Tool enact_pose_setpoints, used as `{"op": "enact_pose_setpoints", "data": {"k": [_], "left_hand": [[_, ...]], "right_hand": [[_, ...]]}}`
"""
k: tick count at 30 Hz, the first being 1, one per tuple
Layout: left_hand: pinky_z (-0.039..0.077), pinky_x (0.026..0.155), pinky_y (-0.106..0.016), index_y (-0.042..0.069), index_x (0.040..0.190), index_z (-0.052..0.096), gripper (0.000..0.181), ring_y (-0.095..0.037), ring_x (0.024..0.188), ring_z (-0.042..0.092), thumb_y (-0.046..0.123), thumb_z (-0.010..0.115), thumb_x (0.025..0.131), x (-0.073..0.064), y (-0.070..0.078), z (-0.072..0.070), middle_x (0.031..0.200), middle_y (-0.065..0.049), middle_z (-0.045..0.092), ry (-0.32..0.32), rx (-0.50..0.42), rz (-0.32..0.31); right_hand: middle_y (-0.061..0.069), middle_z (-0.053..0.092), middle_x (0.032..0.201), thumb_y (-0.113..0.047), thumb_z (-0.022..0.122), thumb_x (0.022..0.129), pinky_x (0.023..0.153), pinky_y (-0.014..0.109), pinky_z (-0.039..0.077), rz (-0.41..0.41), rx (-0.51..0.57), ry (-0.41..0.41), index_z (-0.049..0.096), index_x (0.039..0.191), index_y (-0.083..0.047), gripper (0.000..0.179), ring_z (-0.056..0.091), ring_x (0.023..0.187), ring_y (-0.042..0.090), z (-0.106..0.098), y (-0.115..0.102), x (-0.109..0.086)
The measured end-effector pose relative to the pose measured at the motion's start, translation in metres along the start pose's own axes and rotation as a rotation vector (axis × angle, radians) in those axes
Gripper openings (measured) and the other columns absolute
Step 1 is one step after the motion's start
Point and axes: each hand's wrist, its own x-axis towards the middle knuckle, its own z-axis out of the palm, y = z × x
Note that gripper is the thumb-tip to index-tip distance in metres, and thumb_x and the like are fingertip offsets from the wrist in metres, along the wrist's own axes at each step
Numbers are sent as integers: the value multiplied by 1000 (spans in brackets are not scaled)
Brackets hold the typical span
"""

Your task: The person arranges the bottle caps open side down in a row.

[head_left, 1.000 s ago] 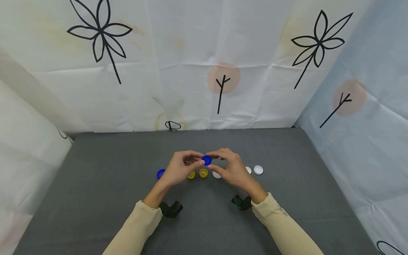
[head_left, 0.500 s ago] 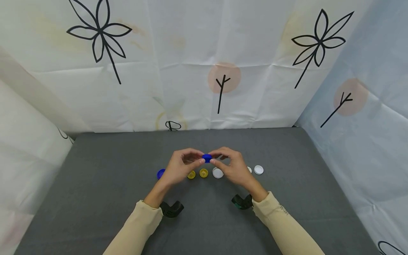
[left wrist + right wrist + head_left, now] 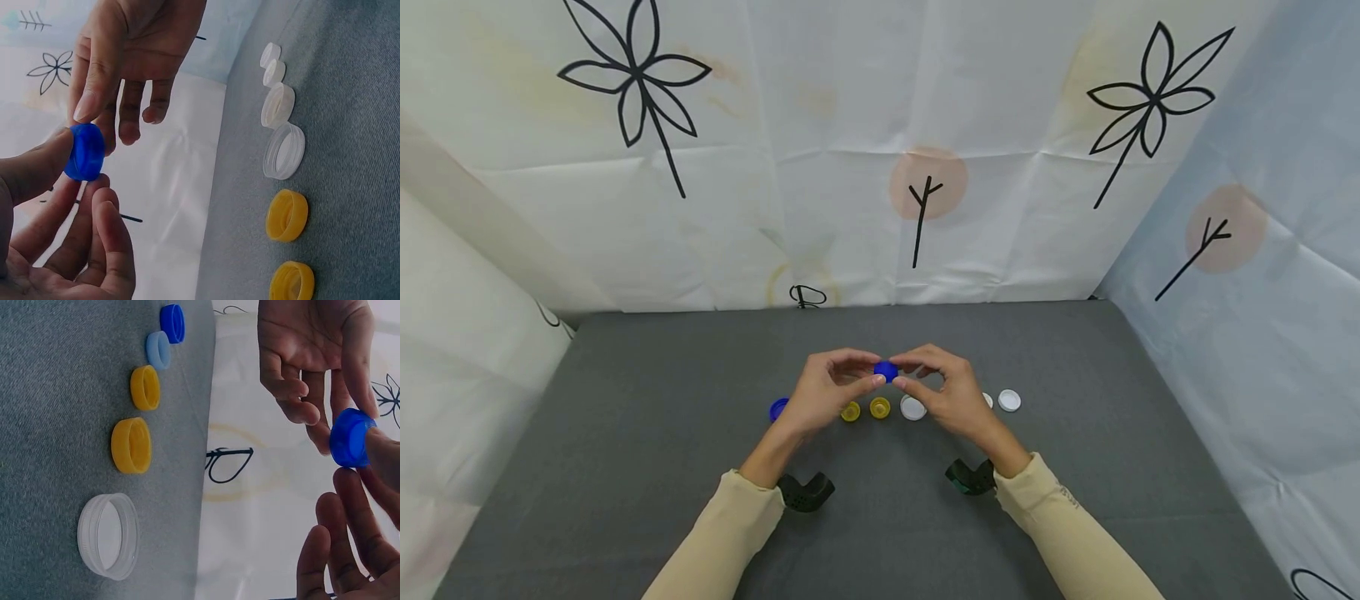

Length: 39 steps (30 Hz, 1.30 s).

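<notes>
Between both hands, above the grey table, a blue bottle cap (image 3: 886, 372) is held up. My left hand (image 3: 823, 393) pinches its left side with thumb and fingertips. On the opposite side my right hand (image 3: 952, 396) pinches it the same way. In the left wrist view the blue cap stands on edge between the thumbs and fingers. The right wrist view shows the hollow inside of the cap partly, with a thumb over its edge.
Below the hands lies a row of caps: a blue one (image 3: 777, 409), a light blue one (image 3: 159, 350) hidden in the head view, two yellow ones (image 3: 880, 407), a clear one (image 3: 913, 407) and several white ones (image 3: 1009, 401). Printed cloth (image 3: 842, 225) hangs behind the table (image 3: 662, 417).
The blue cap has tilted in the fingers: its hollow side faced the head camera a second ago, and now its outside does. Both hands stay nearly in place; the right has risen slightly.
</notes>
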Motion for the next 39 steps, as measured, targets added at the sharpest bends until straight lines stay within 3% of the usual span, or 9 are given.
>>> {"op": "enact_pose_setpoints", "data": {"k": [6,13,19,25,31,34,39], "left_hand": [[56,85,-38,0,120,71,32,-26,97,66,8,78,91,0,0,0,111,-14,69,-13,38,81],[56,87,-38,5,119,73,34,-21,96,65,15,82,88,0,-2,-4,111,-7,70,-21,222,127],[54,88,-45,6,118,73,33,-27,99,64,17,83,88,-2,-9,-21,110,-8,69,38,314,140],[53,89,-47,6,121,73,37,-29,102,65,19,82,88,-3,-27,-60,115,-13,68,186,403,49],[52,90,-52,3,124,71,39,-37,107,64,19,81,90,-8,-50,-98,121,-20,66,318,489,-73],[50,90,-55,2,125,71,40,-41,109,62,19,80,90,-11,-60,-113,121,-22,66,362,522,-117],[45,96,-58,-3,125,69,40,-45,113,60,16,79,91,-16,-73,-128,120,-27,66,400,584,-131]], "right_hand": [[9,71,106,0,75,90,84,48,54,6,31,11,73,117,-2,27,66,100,34,2,0,0],[14,72,106,2,76,88,83,51,54,-18,53,32,74,113,0,25,65,97,38,10,4,1],[10,72,109,-7,77,91,86,48,54,30,10,8,75,114,-3,23,66,100,30,15,10,-1],[7,72,108,-10,78,90,84,46,55,69,-30,-28,75,113,-7,24,66,99,25,24,16,-4],[9,72,107,-10,79,89,81,46,55,51,-50,-73,75,111,0,24,65,97,29,36,21,-2],[9,72,107,-10,79,89,81,46,55,56,-61,-102,74,112,1,26,66,98,29,41,20,1],[7,73,107,-13,79,90,82,46,54,77,-87,-144,75,113,-1,26,65,100,28,51,17,7]]}}
